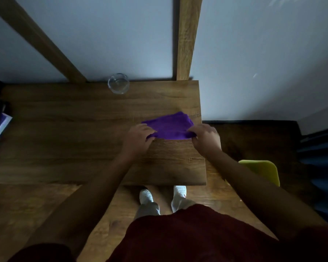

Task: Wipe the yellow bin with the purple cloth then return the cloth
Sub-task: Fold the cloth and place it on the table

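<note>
Purple cloth [169,126], just one, lies bunched on the wooden table [83,133] near its right edge, stretched between the two hands. Left to right: the left hand [138,138] pinches the cloth's left near corner, fingers closed on the fabric; the right hand [206,138] grips the right near corner the same way. The hands sit apart, with the cloth spanning the gap. Beyond the left hand, at the table's far edge, stands one clear glass bowl [118,83]. Nearer than the right hand and to its right, off the table and lower down, one yellow bin [263,172] shows partly behind the right forearm. Two white shoes [146,195] stand on the floor below the table's near edge.
</note>
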A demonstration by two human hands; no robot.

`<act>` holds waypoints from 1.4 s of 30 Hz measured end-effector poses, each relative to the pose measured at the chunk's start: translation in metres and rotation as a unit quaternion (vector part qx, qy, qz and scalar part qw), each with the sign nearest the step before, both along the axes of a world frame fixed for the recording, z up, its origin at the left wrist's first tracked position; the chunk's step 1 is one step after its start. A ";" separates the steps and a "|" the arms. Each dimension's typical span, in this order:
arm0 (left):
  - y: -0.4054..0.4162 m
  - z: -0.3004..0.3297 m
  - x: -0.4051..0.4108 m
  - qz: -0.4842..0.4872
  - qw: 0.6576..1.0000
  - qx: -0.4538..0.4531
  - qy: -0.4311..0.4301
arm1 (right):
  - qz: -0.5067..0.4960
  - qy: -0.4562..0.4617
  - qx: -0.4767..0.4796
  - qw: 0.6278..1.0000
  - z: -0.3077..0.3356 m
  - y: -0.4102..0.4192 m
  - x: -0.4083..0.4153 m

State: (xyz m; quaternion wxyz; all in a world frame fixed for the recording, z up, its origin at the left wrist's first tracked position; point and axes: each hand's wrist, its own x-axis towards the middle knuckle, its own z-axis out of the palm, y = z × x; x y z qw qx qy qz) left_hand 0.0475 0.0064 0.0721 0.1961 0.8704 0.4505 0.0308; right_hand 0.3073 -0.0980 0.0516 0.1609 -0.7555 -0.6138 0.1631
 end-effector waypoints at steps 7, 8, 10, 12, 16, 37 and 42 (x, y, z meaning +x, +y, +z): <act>-0.044 -0.058 -0.027 -0.043 0.996 -0.069 0.032 | -0.004 0.004 -0.095 0.995 -0.047 -0.065 -0.026; -0.048 -0.065 -0.030 -0.046 0.995 -0.082 0.033 | -0.004 0.003 -0.110 0.994 -0.050 -0.070 -0.028; -0.053 -0.072 -0.036 -0.042 0.993 -0.101 0.034 | -0.007 -0.003 -0.124 0.992 -0.054 -0.076 -0.031; -0.054 -0.072 -0.039 -0.035 0.993 -0.109 0.025 | -0.015 -0.006 -0.117 0.993 -0.052 -0.073 -0.033; -0.047 -0.068 -0.031 -0.026 0.998 -0.054 0.010 | -0.022 -0.016 -0.088 0.996 -0.040 -0.050 -0.035; -0.006 -0.070 0.007 -0.072 0.984 -0.085 0.139 | 0.066 -0.079 -0.253 0.962 -0.036 0.015 -0.031; -0.005 -0.058 -0.003 -0.030 0.999 -0.030 0.013 | 0.003 -0.028 -0.171 0.985 -0.010 0.017 -0.029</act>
